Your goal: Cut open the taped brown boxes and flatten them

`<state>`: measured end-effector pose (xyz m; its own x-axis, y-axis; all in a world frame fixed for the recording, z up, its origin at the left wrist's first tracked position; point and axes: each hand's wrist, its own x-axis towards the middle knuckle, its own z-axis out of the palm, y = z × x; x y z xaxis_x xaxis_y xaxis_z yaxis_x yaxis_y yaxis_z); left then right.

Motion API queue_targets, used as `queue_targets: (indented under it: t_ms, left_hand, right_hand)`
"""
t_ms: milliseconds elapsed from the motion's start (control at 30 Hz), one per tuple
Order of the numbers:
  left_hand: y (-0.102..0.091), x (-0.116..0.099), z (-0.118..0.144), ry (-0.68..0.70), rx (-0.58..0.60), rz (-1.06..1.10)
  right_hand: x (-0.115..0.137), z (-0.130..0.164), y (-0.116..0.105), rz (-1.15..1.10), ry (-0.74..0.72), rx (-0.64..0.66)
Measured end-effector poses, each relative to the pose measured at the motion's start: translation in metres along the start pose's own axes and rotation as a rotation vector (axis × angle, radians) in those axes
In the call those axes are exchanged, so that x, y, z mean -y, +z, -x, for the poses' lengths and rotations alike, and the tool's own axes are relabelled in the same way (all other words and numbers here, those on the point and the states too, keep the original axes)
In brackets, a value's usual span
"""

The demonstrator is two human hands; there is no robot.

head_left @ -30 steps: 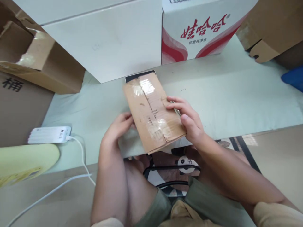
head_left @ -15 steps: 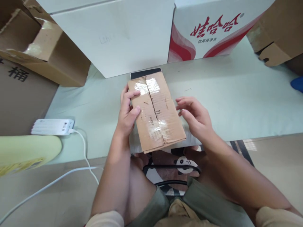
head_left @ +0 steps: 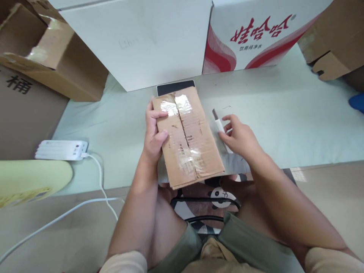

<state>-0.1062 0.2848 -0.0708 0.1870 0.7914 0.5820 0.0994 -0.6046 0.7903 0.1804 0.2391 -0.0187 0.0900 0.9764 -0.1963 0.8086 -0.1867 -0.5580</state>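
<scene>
While clamping the closed, clear-taped brown cardboard box by the left hand over the pale-green cloth, can read red 娃哈哈 and smaller 饮用纯净水 on the white-and-red carton, also 桶 on the large grey-brown carton; having the right hand at the slim white tool with grey blade, cannot tell whether gripping

left fingers partly hidden behind carton, dark panel partly covered, blue object cut off at right
</scene>
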Motion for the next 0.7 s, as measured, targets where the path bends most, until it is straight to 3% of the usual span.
queue_targets:
  t_ms: [133,267,533,633,700]
  left_hand:
    - [0.017,-0.01,0.007,0.066,0.028,-0.094]
    - [0.038,-0.023,0.015,0.106,0.014,-0.108]
    - [0.052,-0.026,0.02,0.117,-0.085,-0.204]
    - [0.053,-0.026,0.02,0.132,-0.113,-0.21]
    - [0.053,-0.026,0.019,0.149,-0.147,-0.207]
  right_hand:
    - [-0.001,-0.002,-0.003,-0.555,-0.139,-0.216]
    - [0.003,0.0,-0.021,-0.871,-0.289,-0.28]
    - [0.029,0.031,-0.057,-1.169,-0.373,-0.194]
    - [0.043,0.056,-0.06,-1.109,-0.5,-0.137]
    - [0.053,0.076,-0.059,-1.008,-0.508,-0.199]
